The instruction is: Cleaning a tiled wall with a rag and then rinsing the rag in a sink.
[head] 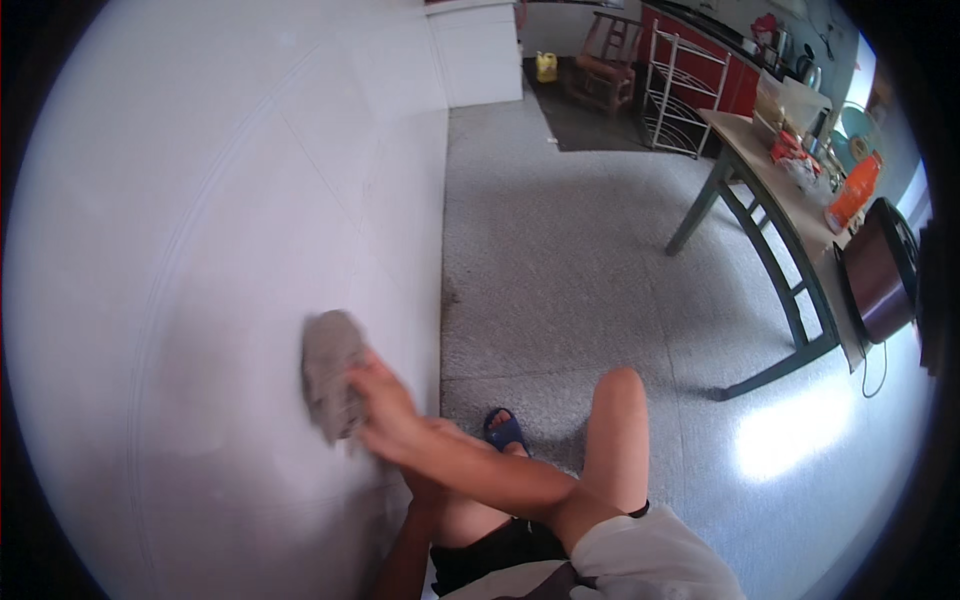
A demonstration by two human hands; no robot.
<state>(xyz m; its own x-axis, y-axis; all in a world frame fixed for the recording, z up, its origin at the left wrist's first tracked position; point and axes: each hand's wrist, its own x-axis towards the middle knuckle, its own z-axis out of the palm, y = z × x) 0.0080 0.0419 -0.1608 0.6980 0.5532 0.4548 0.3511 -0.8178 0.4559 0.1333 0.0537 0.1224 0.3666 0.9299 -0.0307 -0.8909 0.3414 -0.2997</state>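
My right hand [386, 409] grips a grey-brown cloth [332, 375] and presses it against the white wall [247, 315] on the left. The cloth is bunched and a little blurred, its lower end hanging ragged. My right forearm crosses in front of my body and over my bent left leg. Below it, my left hand [424, 486] is by my left knee, mostly hidden behind the right forearm, so its fingers do not show.
Along the right stands a table [787, 180] with green legs, bearing a cooker-like pot [877, 277], an orange packet [855, 191] and bags. Farther back are a white wire rack [686, 90], a wooden chair [604, 67] and a yellow jug [546, 67]. Speckled grey floor [555, 255] lies between.
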